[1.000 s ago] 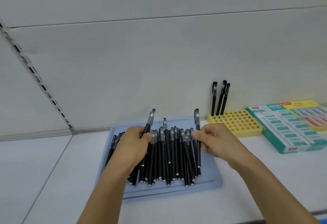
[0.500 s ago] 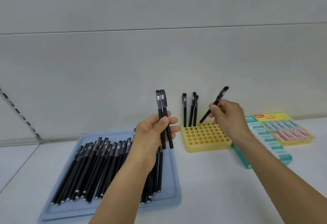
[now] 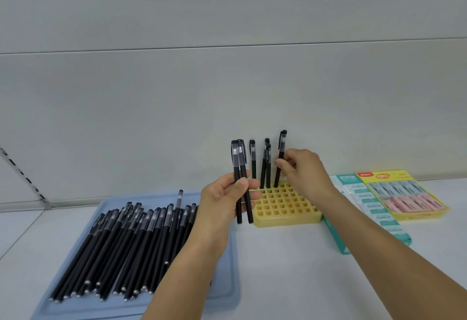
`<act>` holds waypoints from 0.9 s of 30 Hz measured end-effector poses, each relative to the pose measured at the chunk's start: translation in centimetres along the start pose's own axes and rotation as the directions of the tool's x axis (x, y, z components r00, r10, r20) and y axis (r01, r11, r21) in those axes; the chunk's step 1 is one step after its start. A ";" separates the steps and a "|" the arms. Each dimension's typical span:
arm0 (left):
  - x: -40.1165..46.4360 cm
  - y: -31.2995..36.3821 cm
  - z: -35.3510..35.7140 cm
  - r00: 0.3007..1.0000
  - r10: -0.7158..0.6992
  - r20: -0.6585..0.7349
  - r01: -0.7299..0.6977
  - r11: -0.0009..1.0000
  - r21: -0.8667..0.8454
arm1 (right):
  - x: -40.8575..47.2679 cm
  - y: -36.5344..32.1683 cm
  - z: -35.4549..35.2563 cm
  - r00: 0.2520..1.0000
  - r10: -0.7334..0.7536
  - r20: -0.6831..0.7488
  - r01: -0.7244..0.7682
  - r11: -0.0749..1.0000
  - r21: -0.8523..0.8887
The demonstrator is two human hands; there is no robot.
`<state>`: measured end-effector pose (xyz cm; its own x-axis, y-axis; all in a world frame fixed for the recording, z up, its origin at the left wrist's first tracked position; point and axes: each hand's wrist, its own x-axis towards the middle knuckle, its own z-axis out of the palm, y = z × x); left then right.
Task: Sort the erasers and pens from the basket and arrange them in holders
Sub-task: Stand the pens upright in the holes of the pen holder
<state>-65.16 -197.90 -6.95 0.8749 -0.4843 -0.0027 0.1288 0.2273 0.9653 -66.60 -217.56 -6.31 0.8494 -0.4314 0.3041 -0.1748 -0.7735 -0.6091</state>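
Right hand pinching a black pen over the yellow grid holder — could miss its hole, nudging the standing pens — left hand clamped on two spare pens.

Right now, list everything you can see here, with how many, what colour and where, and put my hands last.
tray: one, pale blue, on the table at left.
loose pens: a pile too dense to count, black, lying on the tray.
holder: one, yellow grid of holes, centre, right of the tray.
standing pens: three, black, upright in the holder's back row.
teal box: one, teal and white, right of the holder.
yellow box: one, yellow, grey and pink items inside, far right.
table: one, white.
wall: pale grey panels behind.
left hand: holds two black held pens upright.
right hand: lowers one black pen into the back row.
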 end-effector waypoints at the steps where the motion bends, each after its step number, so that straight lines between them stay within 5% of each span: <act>1: 0.0 -0.1 0.2 1.000 -0.002 0.005 0.002 1.000 0.000 | 0.2 0.0 -0.1 1.000 0.005 0.006 -0.005 1.000 0.019; 7: -0.1 -0.5 0.9 1.000 -0.011 0.021 0.011 1.000 0.002 | -0.3 0.4 0.5 0.990 0.077 0.115 -0.077 0.997 -0.006; 10: -0.1 -0.6 0.9 1.000 -0.009 0.028 0.009 1.000 0.016 | -1.0 0.6 0.2 0.990 0.140 0.033 -0.137 0.986 -0.099; 12: -0.1 -0.7 1.1 0.999 -0.010 0.047 0.009 0.999 0.031 | -2.1 0.0 -0.3 0.993 0.097 -0.064 -0.094 0.994 0.049; 15: -0.2 -1.0 1.8 0.993 -0.033 0.116 0.023 0.997 0.079 | -3.7 -1.9 -0.7 0.994 -0.057 0.096 0.006 0.889 0.459; 17: -0.2 -1.2 2.3 0.988 -0.048 0.144 0.035 0.996 0.087 | -4.0 -2.2 -0.8 0.985 -0.082 0.150 -0.013 0.839 0.544; 22: -0.1 -1.5 2.2 0.992 -0.107 0.061 0.109 0.994 -0.022 | -2.4 -0.5 -2.5 0.986 0.116 -0.118 -0.036 0.847 0.530; 27: -0.2 -1.9 1.9 0.984 -0.175 -0.024 0.173 0.983 -0.057 | -1.3 1.5 -2.7 0.972 0.039 -0.230 0.003 0.984 0.179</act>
<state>-66.45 -199.90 -8.27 0.8499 -0.4962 -0.1775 0.3046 0.1877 0.9338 -69.29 -219.42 -5.60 0.7046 -0.5565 0.4402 -0.0809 -0.6793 -0.7294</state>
